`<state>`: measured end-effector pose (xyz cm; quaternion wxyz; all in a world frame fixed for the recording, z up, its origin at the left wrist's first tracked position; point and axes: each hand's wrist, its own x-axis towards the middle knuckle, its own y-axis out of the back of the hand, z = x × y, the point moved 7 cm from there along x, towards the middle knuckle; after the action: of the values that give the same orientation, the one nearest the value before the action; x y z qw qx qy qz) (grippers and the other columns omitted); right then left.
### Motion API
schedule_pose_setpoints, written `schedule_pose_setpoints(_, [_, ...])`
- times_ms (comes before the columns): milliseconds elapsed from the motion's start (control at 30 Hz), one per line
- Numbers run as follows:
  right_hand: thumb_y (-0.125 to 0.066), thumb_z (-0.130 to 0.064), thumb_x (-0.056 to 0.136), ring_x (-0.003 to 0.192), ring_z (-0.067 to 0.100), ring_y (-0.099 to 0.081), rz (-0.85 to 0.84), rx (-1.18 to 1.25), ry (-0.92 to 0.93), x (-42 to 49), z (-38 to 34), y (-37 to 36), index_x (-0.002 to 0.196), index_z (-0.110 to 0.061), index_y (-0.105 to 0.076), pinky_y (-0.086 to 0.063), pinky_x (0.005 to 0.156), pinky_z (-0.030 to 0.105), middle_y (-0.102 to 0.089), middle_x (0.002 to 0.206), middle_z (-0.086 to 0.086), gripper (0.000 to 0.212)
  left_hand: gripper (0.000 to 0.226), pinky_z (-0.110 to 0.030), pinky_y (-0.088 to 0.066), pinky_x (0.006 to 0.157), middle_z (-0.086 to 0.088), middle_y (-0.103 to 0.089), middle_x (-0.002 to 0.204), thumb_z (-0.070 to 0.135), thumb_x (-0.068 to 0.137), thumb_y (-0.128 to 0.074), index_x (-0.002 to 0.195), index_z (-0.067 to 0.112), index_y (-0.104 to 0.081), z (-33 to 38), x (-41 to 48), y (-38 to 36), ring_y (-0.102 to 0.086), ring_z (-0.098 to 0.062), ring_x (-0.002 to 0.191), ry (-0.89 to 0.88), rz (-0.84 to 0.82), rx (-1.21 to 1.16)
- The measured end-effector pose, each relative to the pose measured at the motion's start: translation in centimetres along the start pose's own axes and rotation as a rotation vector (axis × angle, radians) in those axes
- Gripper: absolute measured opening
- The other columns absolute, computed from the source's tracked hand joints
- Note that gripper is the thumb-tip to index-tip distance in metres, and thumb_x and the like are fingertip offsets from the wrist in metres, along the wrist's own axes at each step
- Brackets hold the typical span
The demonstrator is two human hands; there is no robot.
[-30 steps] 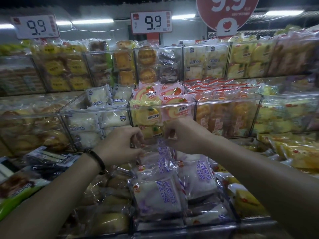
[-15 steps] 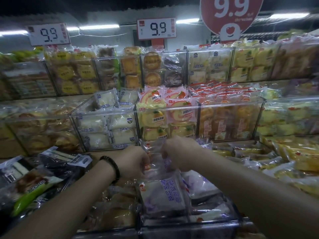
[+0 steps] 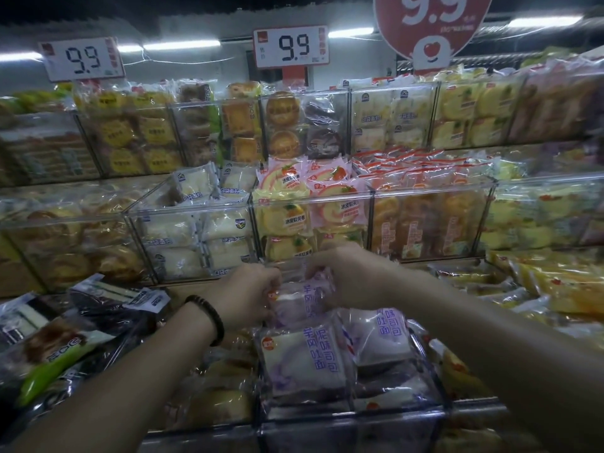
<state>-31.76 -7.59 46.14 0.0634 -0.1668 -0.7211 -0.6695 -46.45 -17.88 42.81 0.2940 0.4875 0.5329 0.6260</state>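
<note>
Both my hands hold one clear packet of white and purple bread (image 3: 302,297) with purple print, above the front bin. My left hand (image 3: 250,294), with a dark bead bracelet at the wrist, grips the packet's left edge. Its right side and top are gripped by my right hand (image 3: 351,277). The packet hangs over a clear plastic bin (image 3: 425,411) with several more of the same purple-print packets (image 3: 307,361) lying in it.
Clear bins of wrapped cakes and breads fill three shelf tiers, among them pink and yellow roll cakes (image 3: 313,204) just behind my hands. Dark and green packets (image 3: 65,341) lie at the left, yellow packets (image 3: 555,289) at the right. Price signs reading 9.9 (image 3: 292,47) hang above.
The view has tilted up, so my hands sit lower in the frame. They have drawn closer together on the packet, which is now more bunched between them.
</note>
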Motion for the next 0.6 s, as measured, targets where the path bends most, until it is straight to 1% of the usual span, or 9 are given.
schedule_pose_setpoints(67, [-0.088,-0.040,0.079,0.084,-0.005,-0.051,0.036,0.043,0.031,-1.1,1.0,1.7,0.119,-0.028,-0.069,-0.044,0.077,0.015,-0.060,0.112,-0.013,0.046,0.052,-0.027,-0.052,0.075,0.011,-0.058,0.107,0.040,0.070,-0.094,0.111,0.033,-0.064,0.0,-0.2,0.8,-0.058,-0.010,0.094,-0.006,-0.050,-0.006])
schedule_pose_setpoints(100, [-0.089,-0.039,0.079,0.080,-0.005,-0.053,0.061,0.043,0.034,-1.7,1.7,2.5,0.113,-0.027,-0.071,-0.044,0.071,0.014,-0.062,0.104,-0.013,0.040,0.051,-0.024,-0.051,0.074,0.011,-0.057,0.109,0.038,0.072,-0.092,0.114,0.033,-0.064,0.1,-0.2,1.4,-0.057,-0.007,0.091,-0.004,-0.070,-0.010])
schedule_pose_setpoints(167, [-0.089,-0.040,0.078,0.079,0.002,-0.058,0.042,0.023,-0.005,-2.7,3.2,3.3,0.102,-0.025,-0.071,-0.050,0.068,0.019,-0.065,0.093,-0.011,0.033,0.047,-0.026,-0.054,0.081,0.012,-0.055,0.110,0.039,0.077,-0.088,0.118,0.034,-0.064,0.8,-0.3,2.9,-0.055,-0.006,0.093,-0.011,-0.055,0.004])
schedule_pose_setpoints(200, [-0.088,-0.043,0.078,0.080,0.005,-0.060,-0.021,0.003,-0.046,-3.2,4.0,3.2,0.101,-0.026,-0.070,-0.053,0.069,0.021,-0.065,0.092,-0.011,0.034,0.043,-0.028,-0.055,0.085,0.013,-0.053,0.109,0.040,0.080,-0.085,0.117,0.035,-0.064,1.7,-0.3,3.8,-0.056,-0.008,0.097,-0.030,-0.012,0.010])
schedule_pose_setpoints(300, [-0.085,-0.054,0.078,0.091,0.005,-0.061,-0.219,-0.069,-0.142,-4.5,5.8,1.9,0.116,-0.028,-0.069,-0.055,0.076,0.023,-0.065,0.106,-0.011,0.050,0.035,-0.031,-0.054,0.089,0.018,-0.052,0.107,0.049,0.083,-0.081,0.112,0.042,-0.063,5.7,-0.2,5.8,-0.054,-0.009,0.102,-0.139,0.116,0.031])
schedule_pose_setpoints(367, [-0.085,-0.059,0.076,0.097,0.006,-0.061,-0.253,-0.069,-0.159,-5.3,6.2,1.3,0.126,-0.029,-0.066,-0.055,0.078,0.024,-0.064,0.115,-0.011,0.061,0.034,-0.034,-0.052,0.091,0.018,-0.054,0.108,0.053,0.080,-0.081,0.109,0.044,-0.064,8.0,0.4,5.8,-0.051,-0.010,0.104,-0.196,0.146,0.081])
schedule_pose_setpoints(433, [-0.086,-0.058,0.075,0.096,0.009,-0.061,-0.242,-0.084,-0.178,-6.0,6.4,0.9,0.127,-0.030,-0.065,-0.055,0.076,0.026,-0.063,0.113,-0.011,0.063,0.034,-0.035,-0.057,0.086,0.018,-0.058,0.101,0.052,0.076,-0.085,0.102,0.041,-0.068,9.7,1.1,5.1,-0.056,-0.006,0.097,-0.256,0.109,-0.037])
schedule_pose_setpoints(500, [-0.086,-0.057,0.076,0.094,0.013,-0.061,-0.246,-0.140,-0.205,-6.4,6.8,0.3,0.125,-0.030,-0.066,-0.057,0.077,0.032,-0.061,0.106,-0.011,0.060,0.032,-0.035,-0.059,0.082,0.018,-0.061,0.099,0.046,0.076,-0.088,0.102,0.037,-0.072,10.9,1.6,4.1,-0.060,-0.004,0.094,-0.300,0.037,-0.117])
schedule_pose_setpoints(600, [-0.087,-0.061,0.071,0.092,0.015,-0.059,-0.242,-0.151,-0.248,-6.6,7.8,-0.7,0.109,-0.035,-0.066,-0.056,0.075,0.036,-0.056,0.099,-0.013,0.051,0.040,-0.031,-0.060,0.084,0.016,-0.067,0.106,0.043,0.076,-0.090,0.112,0.034,-0.075,11.7,2.4,3.2,-0.062,-0.004,0.099,-0.309,-0.033,-0.094])
